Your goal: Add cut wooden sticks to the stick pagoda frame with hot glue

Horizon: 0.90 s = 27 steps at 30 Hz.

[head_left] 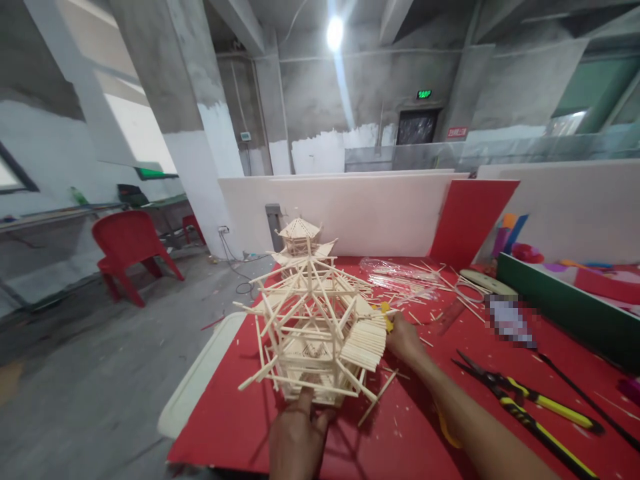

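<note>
A pavilion model [313, 333] made of pale wooden sticks stands on the red tabletop [220, 413], its roof frame mostly open. One roof panel [365, 345] of close-set sticks covers its right side. My left hand [299, 437] grips the front edge of the model's base, with a finger reaching over it. At the model's right side, my right hand [404, 341] is closed around a small yellow object [385, 316]; the fingers hide most of it, so its kind is unclear. A yellow curved piece [449, 427] shows beside my right forearm.
Behind stands another stick pavilion [299, 233]. Loose sticks and a clear plastic bag [400, 277] lie at the back. Pliers [487, 373] with yellow-black handles lie to the right, near a dark green box side [565, 313]. A red chair [135, 250] stands on the left.
</note>
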### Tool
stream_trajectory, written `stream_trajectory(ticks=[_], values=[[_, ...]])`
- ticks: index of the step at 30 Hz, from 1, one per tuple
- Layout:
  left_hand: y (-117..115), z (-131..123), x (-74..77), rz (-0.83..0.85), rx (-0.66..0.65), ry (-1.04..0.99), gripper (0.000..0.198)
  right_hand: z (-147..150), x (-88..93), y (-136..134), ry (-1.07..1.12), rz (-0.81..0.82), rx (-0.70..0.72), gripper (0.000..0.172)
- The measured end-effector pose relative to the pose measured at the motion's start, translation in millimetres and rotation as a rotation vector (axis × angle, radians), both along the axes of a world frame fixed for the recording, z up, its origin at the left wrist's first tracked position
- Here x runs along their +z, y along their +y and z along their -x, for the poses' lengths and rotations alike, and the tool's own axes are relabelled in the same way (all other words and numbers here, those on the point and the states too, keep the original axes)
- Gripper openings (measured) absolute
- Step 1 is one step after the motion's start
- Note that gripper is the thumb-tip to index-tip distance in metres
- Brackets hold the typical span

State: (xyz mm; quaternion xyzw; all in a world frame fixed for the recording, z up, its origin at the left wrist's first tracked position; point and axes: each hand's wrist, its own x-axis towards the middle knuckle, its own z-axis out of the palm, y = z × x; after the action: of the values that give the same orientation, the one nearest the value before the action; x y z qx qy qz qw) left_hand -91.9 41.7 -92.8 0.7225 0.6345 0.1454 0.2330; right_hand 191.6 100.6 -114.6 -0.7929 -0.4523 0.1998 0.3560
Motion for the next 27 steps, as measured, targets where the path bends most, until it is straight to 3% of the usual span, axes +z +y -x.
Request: stream_trajectory(ticks=[6, 10, 15, 20, 27], values=[[1, 6, -3.3, 0.037, 0.062, 0.023, 0.038, -12, 20.4, 1, 0.309, -0.051, -0.109, 0.035], [2, 10, -3.2, 0.031, 0.056, 0.089, 0.034, 8, 24.1, -22, 0.624, -0.104, -0.130, 0.028], [1, 7, -1.8, 0.036, 0.055, 0.103, 0.045, 38, 21.3, -46, 0.957, -0.185, -0.158, 0.022], [-2, 6, 0.1, 0.029, 0.056, 0.094, 0.047, 54, 22.5, -39, 1.151, -0.216, -0.143, 0.030], [-9, 10, -12.3, -0.042, 0.091, 0.074, 0.047, 65, 21.2, -22, 1.254, -0.272, -0.098, 0.034]])
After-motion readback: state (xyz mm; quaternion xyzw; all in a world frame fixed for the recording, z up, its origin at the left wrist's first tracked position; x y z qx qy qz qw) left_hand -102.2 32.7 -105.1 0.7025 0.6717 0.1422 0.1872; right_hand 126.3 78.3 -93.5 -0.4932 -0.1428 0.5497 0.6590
